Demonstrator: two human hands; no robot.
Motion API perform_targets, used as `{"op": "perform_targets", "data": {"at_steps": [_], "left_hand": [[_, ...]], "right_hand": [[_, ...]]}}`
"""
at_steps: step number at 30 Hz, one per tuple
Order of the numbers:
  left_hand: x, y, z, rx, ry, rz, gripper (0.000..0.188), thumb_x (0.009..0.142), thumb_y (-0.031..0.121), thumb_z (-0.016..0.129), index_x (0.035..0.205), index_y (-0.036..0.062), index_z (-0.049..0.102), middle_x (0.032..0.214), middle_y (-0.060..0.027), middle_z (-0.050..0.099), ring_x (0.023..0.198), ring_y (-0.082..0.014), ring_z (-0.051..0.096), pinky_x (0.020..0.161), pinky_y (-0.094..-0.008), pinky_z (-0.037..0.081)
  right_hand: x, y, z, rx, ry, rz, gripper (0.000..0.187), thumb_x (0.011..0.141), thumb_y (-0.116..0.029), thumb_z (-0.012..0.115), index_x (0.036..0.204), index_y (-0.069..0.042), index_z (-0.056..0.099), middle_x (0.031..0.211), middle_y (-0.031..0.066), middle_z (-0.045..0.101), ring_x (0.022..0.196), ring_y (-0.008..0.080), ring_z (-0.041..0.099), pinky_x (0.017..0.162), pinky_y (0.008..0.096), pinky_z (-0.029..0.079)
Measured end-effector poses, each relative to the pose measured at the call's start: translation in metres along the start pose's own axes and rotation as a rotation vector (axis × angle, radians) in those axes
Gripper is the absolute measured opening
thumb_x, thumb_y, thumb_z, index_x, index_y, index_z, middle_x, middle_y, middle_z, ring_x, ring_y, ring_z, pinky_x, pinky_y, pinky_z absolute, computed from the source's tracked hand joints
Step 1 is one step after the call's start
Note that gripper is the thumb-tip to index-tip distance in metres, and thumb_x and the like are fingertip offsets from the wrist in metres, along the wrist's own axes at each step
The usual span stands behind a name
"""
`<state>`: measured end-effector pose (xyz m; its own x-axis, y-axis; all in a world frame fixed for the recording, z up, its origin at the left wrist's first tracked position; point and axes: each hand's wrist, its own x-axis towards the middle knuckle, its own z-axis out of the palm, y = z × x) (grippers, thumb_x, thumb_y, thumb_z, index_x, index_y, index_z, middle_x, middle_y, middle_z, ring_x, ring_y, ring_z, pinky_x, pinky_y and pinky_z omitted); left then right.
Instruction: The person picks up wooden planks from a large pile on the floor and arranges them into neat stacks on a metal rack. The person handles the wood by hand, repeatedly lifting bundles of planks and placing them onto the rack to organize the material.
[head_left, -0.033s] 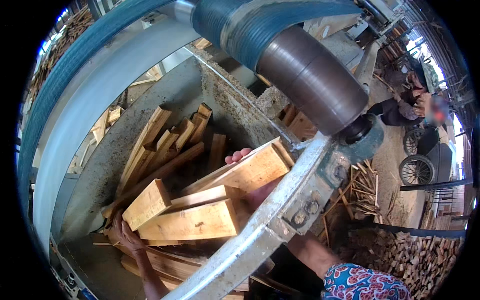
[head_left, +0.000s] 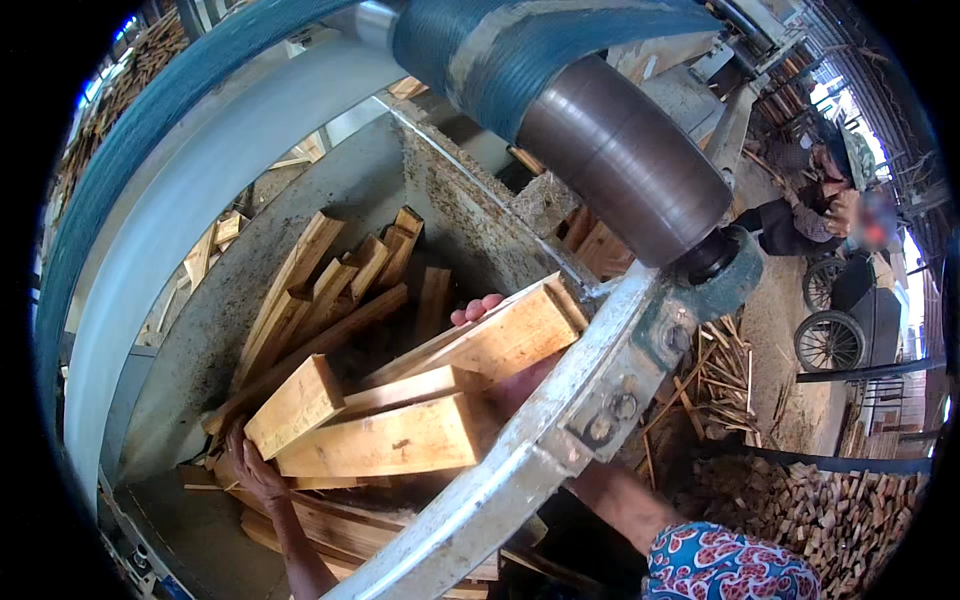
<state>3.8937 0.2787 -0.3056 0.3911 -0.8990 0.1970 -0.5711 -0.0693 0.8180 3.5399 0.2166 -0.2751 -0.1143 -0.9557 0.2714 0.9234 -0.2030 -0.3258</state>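
Observation:
Several pale wood blocks lie bunched between my hands inside a metal bin [head_left: 165, 410]. At the left end of the bunch, my left hand [head_left: 258, 472] is closed around the lower edge of a short wood block [head_left: 295, 408]. My right hand [head_left: 525, 388] reaches under a curved metal rim and grips the thick wood block [head_left: 505, 345] on the right; its fingertips curl over the far side, while the rim hides part of the wrist. A long wood block [head_left: 385, 440] and a thinner piece [head_left: 415, 388] rest between the two.
More wood strips [head_left: 325, 280] lean in the bin behind the bunch. A dark roller [head_left: 625, 150] with a blue belt [head_left: 470, 60] hangs above. The curved metal rim [head_left: 490, 500] crosses in front. At right are a wheeled cart [head_left: 830, 340], another person [head_left: 800, 215] and a wood pile [head_left: 820, 510].

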Motion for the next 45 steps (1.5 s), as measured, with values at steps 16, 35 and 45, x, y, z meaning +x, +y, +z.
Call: {"op": "perform_targets", "data": {"at_steps": [16,35,45], "left_hand": [[-0.068,0.022,-0.011,0.202,-0.043,0.373,0.031,0.083,0.024,0.037,0.094,0.002,0.056,0.094,-0.0157,0.055,0.089,-0.0327,0.049,0.082,-0.0405,0.036],[-0.147,0.003,-0.029,0.305,-0.283,0.174,0.04,0.087,0.033,0.04,0.109,0.0034,0.054,0.11,-0.0196,0.053,0.105,-0.0389,0.045,0.09,-0.0444,0.033],[-0.111,0.034,0.016,0.466,-0.257,0.167,0.039,0.084,0.032,0.045,0.113,0.0064,0.051,0.12,-0.0194,0.043,0.11,-0.0394,0.04,0.092,-0.0452,0.033]], "right_hand": [[-0.164,-0.071,-0.049,0.363,0.334,-0.047,0.052,0.089,-0.043,0.033,0.126,-0.006,0.032,0.122,0.0099,0.04,0.115,0.0245,0.036,0.102,0.0427,0.023],[-0.22,-0.205,0.045,-1.671,0.403,0.673,0.045,0.084,-0.034,0.044,0.114,-0.001,0.05,0.113,0.0145,0.053,0.11,0.023,0.047,0.094,0.0349,0.035],[-0.017,-0.031,-0.135,-2.111,-0.492,0.571,0.047,0.075,-0.034,0.058,0.114,-0.009,0.052,0.111,0.0156,0.054,0.108,0.0288,0.048,0.092,0.0375,0.037]]}}
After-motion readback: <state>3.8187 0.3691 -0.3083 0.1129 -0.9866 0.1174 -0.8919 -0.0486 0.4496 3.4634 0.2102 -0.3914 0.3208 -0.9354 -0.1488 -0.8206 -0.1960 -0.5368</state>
